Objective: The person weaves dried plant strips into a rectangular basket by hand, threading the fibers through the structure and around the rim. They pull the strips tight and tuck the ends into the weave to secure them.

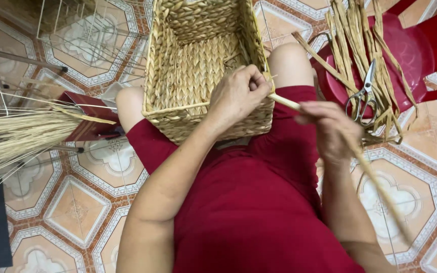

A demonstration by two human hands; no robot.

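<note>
A rectangular woven straw basket (178, 76) rests on my lap between my knees, its opening facing me. My left hand (238, 93) grips the basket's near right corner at the rim, fingers closed over it. My right hand (327, 129) is closed on a long dried straw strand (370, 177) that runs from the basket's corner past my hand and down toward the floor at the right.
A red plastic chair (416, 45) at the right holds a bundle of dried straw strands (355, 35) and a pair of scissors (364, 96). A sheaf of thin pale fibres (21, 134) lies at the left over a dark red stool (89, 119). Wire frames (82, 30) stand behind on patterned floor tiles.
</note>
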